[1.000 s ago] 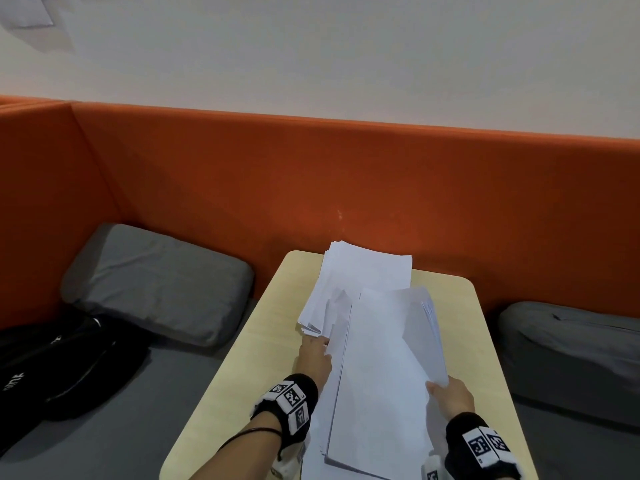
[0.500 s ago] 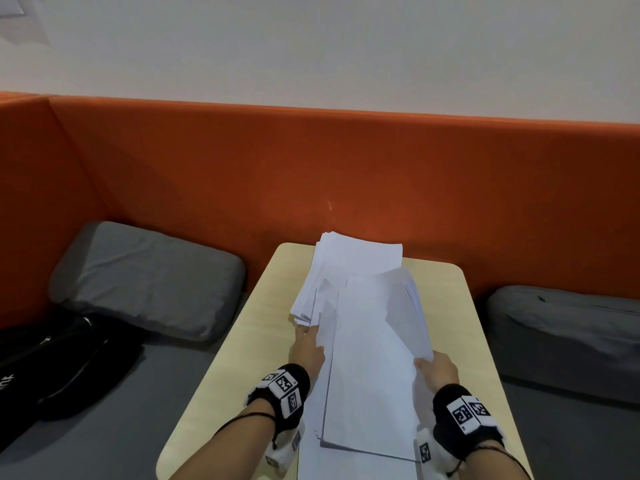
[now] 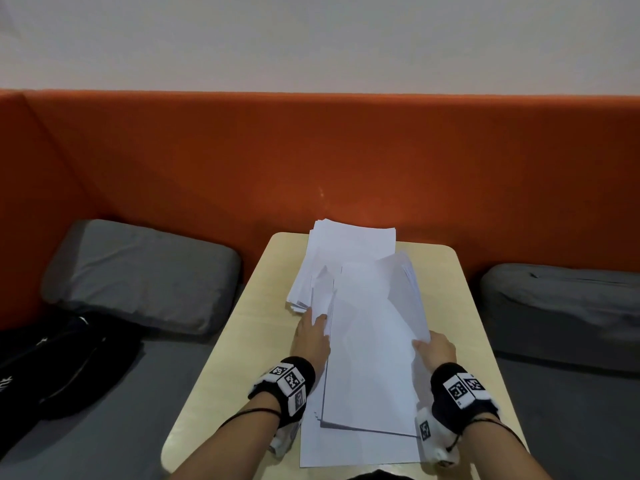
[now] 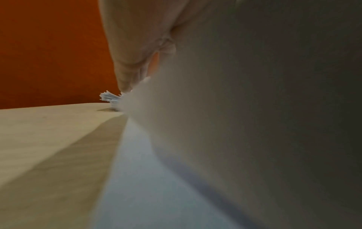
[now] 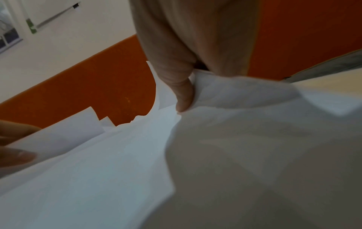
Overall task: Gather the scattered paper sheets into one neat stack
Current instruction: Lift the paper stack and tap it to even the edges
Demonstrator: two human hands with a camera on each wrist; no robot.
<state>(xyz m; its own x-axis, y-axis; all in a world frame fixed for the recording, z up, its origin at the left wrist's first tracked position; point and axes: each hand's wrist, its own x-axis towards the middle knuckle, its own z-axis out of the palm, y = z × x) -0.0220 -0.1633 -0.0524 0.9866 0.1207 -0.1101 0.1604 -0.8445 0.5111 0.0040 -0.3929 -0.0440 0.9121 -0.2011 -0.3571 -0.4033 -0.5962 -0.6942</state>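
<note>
White paper sheets lie along a light wooden table (image 3: 242,358). A fanned far pile (image 3: 349,251) sits at the table's back edge. A nearer bundle (image 3: 370,341) overlaps it and rests on a flat sheet (image 3: 346,452). My left hand (image 3: 317,317) pinches the bundle's left edge, thumb on top; its fingers (image 4: 127,74) reach down beside the paper. My right hand (image 3: 420,342) grips the right edge, with its thumb (image 5: 182,96) pressed into the buckled sheets (image 5: 254,139). The left hand (image 5: 17,151) shows at the right wrist view's edge, pinching a sheet.
An orange padded backrest (image 3: 311,150) runs behind the table. Grey cushions lie on the bench at the left (image 3: 138,271) and right (image 3: 561,306). A black bag (image 3: 52,368) sits at the far left. Bare tabletop shows on both sides of the paper.
Both hands keep their hold on the near bundle and have edged forward with it toward the far pile. The far pile has not moved.
</note>
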